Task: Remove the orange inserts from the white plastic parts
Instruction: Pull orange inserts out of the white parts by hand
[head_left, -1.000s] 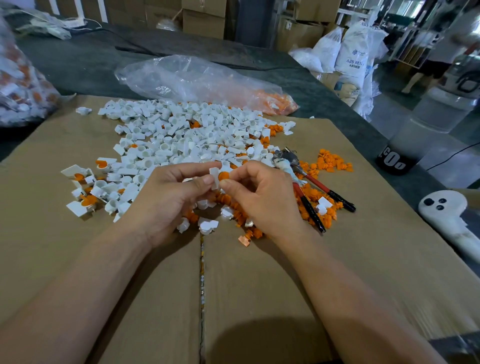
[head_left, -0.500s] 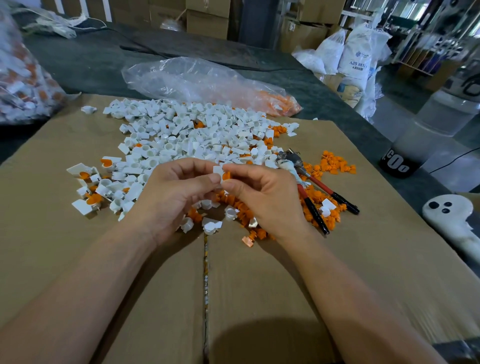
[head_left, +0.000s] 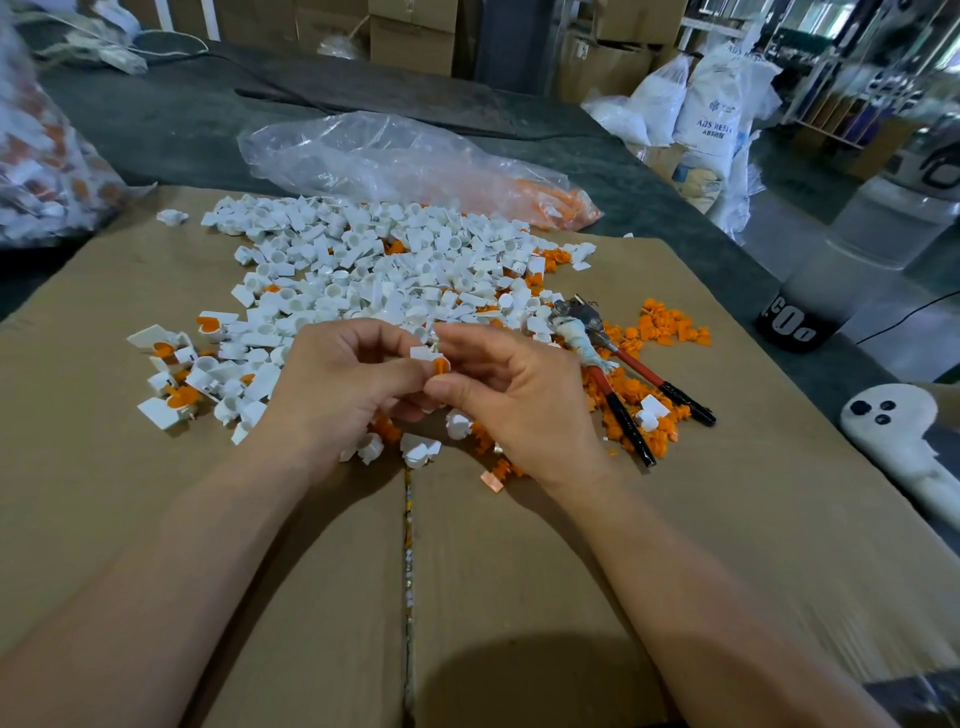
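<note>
Two bare hands meet at the middle of a flat cardboard sheet (head_left: 519, 571), fingertips together. The left hand (head_left: 337, 384) pinches a small white plastic part (head_left: 422, 353) between thumb and curled fingers, and the right hand (head_left: 514, 395) pinches the orange insert (head_left: 441, 365) that shows just beside that part, between the two thumbs. Whether the insert sits in the part or is already free of it cannot be told. Beyond both hands lies a broad heap of white parts (head_left: 374, 270), a few orange pieces showing among them. To the left of the left hand, several white parts with orange inserts in them (head_left: 176, 374) lie apart from the heap. To the right of the right hand rests a pair of pliers (head_left: 613, 374) with red handles and black tips, lying on scattered loose orange inserts (head_left: 670, 325); more loose pieces, white and orange, lie under and just behind the hands. Farther beyond the heap, off the cardboard, a clear plastic bag (head_left: 395, 156) lies on its side with orange pieces in its right end. At the far left edge a second bag (head_left: 41, 171) holds white and orange pieces. Well to the right of the right hand, a white object with three dark dots (head_left: 893, 431) lies at the cardboard's edge.
</note>
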